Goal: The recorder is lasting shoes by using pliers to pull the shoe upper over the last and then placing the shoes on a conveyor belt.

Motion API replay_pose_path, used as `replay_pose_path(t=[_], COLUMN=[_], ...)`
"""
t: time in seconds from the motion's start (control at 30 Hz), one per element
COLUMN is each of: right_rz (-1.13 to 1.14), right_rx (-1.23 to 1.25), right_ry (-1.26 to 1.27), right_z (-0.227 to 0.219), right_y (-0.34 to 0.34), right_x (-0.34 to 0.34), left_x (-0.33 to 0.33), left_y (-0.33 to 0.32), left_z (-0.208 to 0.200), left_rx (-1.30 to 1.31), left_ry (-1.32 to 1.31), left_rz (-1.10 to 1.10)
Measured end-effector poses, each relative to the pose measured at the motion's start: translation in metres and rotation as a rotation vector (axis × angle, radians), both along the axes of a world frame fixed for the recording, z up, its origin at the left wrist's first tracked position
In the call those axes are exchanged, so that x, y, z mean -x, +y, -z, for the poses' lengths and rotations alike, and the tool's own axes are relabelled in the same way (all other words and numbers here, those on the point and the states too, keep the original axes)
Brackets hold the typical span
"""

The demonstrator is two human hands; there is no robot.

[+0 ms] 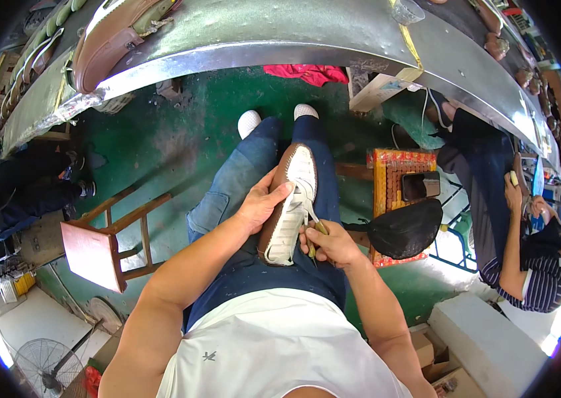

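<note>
Across my lap lies a brown leather shoe (268,233) with a stitched edge round its toe. Its pale, ribbed face (290,225) is turned up, and the toe points away from me. My left hand (262,207) is closed on the shoe's left side, thumb pressing on the pale face near the middle. At the right edge of the shoe, my right hand (332,243) is closed round a hand tool with a yellowish grip (321,227). The tool's metal end touches or nearly touches the shoe's side; fingers hide much of it, so its exact kind is unclear.
A metal-topped bench (280,33) curves across the far side, with brown leather pieces (104,53) on it. To my left stands a wooden stool (98,252). On my right, a beaded seat (387,179) holds a phone (420,186) and a black cloth item (405,229). A co-worker (526,272) sits further right.
</note>
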State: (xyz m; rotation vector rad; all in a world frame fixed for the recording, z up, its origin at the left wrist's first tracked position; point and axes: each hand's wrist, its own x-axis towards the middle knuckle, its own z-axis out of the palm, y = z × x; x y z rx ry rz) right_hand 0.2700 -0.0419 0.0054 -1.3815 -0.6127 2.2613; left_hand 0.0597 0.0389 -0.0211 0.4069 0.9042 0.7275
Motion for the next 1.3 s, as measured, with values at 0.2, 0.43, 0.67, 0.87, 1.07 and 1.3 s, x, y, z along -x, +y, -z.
replay_pose_path(t=[0.2, 0.43, 0.67, 0.87, 1.07, 1.3], right_rz=[-0.154, -0.205, -0.557, -0.544, -0.729, -0.578], right_rx=[0.125, -0.234, -0.718, -0.348, -0.884, -0.719], right_ry=[0.227, -0.403, -0.778, -0.56, -0.774, -0.747], right_z=[0.004, -0.052, -0.035, -0.081, -0.061, -0.033], right_y=[0.022, 0.042, 0.071, 0.035, -0.002, -0.043], right_x=[-0.058, -0.062, -0.038, -0.048, -0.03, -0.038], left_x=[-0.01, -0.019, -0.017, -0.002, -0.003, -0.009], left_y=[0.01, 0.013, 0.016, 0.024, 0.021, 0.006], left_z=[0.001, -0.015, -0.007, -0.013, -0.003, -0.015], left_rx=[0.0, -0.019, -0.08, 0.089, 0.083, -0.083], left_ry=[0.243, 0.473, 0.621, 0.385, 0.33, 0.47], left_rz=[0.139, 0.224, 0.37, 0.342, 0.336, 0.436])
